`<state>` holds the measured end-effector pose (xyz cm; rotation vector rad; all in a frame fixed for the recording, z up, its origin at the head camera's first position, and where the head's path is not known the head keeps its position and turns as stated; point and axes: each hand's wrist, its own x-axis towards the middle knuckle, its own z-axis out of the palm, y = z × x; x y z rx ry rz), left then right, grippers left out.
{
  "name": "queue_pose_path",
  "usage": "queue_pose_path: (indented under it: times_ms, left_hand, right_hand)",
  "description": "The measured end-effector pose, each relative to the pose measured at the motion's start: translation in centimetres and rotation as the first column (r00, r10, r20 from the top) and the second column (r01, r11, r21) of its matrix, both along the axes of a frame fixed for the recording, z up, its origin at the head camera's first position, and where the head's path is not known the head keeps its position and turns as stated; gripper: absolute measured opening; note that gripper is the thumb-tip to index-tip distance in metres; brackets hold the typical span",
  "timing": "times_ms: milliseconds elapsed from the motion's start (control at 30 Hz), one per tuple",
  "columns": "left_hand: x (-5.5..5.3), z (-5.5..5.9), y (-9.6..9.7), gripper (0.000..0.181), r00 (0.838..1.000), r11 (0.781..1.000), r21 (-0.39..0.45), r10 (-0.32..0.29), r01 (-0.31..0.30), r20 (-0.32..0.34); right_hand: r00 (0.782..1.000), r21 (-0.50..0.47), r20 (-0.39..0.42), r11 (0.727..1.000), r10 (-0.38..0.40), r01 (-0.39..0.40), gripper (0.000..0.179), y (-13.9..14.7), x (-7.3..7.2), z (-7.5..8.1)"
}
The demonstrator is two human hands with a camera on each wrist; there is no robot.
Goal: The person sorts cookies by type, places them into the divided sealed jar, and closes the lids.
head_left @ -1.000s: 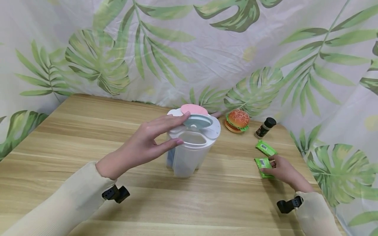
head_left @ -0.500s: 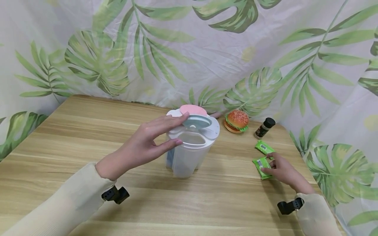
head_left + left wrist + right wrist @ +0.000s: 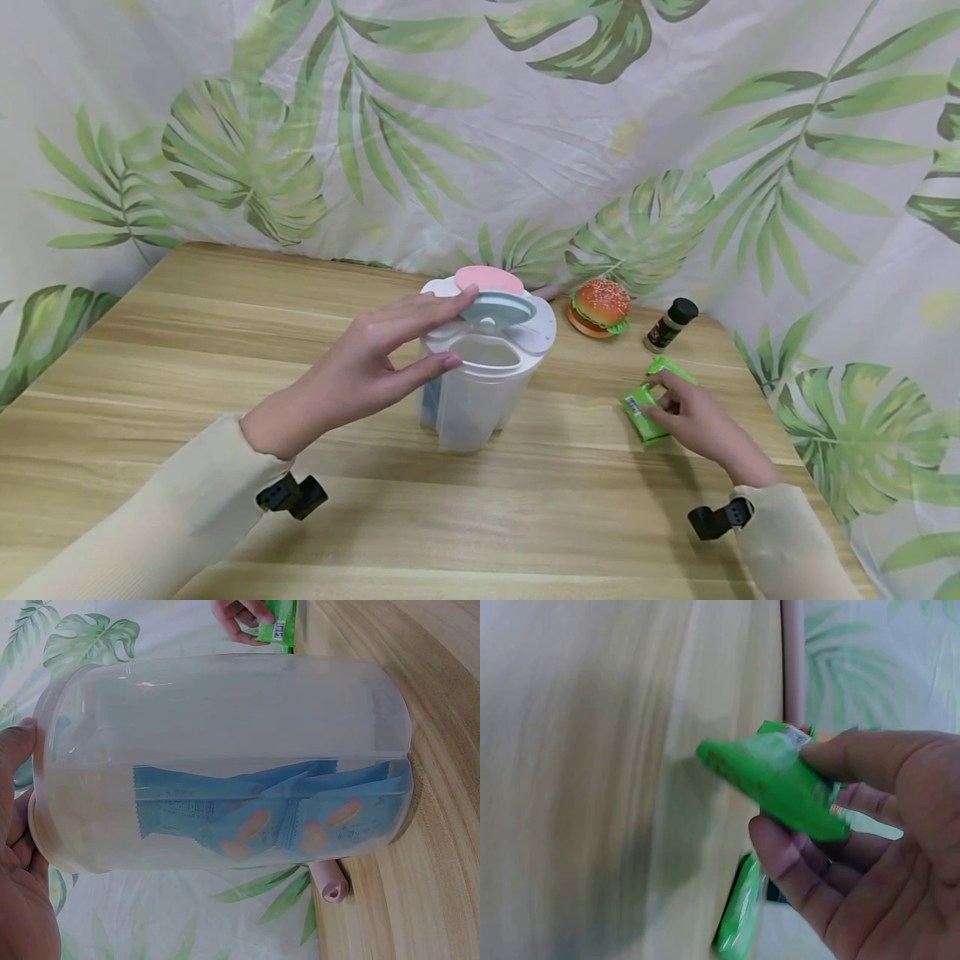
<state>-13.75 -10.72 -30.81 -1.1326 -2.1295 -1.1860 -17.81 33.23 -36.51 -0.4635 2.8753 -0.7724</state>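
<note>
A clear storage container with a white top stands mid-table. Its grey-green flap is raised over an opening, and a pink flap lies behind. My left hand rests on the top, fingertips against the raised flap and thumb at the opening's rim. Blue snack packets show through the wall in the left wrist view; the front compartment looks empty. To the right, my right hand pinches a green packet between thumb and fingers, tilted above the table. A second green packet lies just behind it.
A toy hamburger and a black-capped seasoning bottle stand at the back right of the wooden table. A leaf-print curtain hangs along the back edge. A pink rolled item lies behind the container.
My right hand has taken hold of the nearer green packet, lifted it and shifted it left toward the container. My left hand and the container have stayed in place.
</note>
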Motion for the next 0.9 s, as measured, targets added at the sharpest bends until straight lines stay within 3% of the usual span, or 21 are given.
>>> queue_pose_path:
  times_ms: [333,500,633,767,900]
  left_hand:
    - [0.0,-0.1,-0.1,0.067,1.0,1.0,-0.002,0.003,-0.003,0.008]
    - [0.0,0.0,-0.1,0.066,1.0,1.0,-0.003,0.006,-0.006,0.01]
    - [0.0,0.0,-0.2,0.067,1.0,1.0,0.001,0.005,-0.005,0.001]
    - [0.0,0.1,-0.2,0.066,1.0,1.0,0.004,0.001,-0.001,0.002]
    - [0.1,0.1,-0.2,0.065,1.0,1.0,0.003,-0.002,0.002,0.015]
  right_hand:
    - [0.995,-0.125,-0.094,0.992,0.024,-0.035,0.028,-4.8,0.2,2.0]
    - [0.986,-0.259,-0.161,0.963,0.039,-0.081,0.028,-6.9,0.6,3.1]
    - [0.956,-0.387,-0.288,0.906,0.058,-0.171,0.024,-8.4,1.0,4.2]
    - [0.895,-0.485,-0.444,0.826,0.051,-0.288,0.024,-9.7,1.3,5.1]
    - [0.844,-0.547,-0.534,0.744,0.043,-0.384,0.026,-10.7,1.6,6.2]
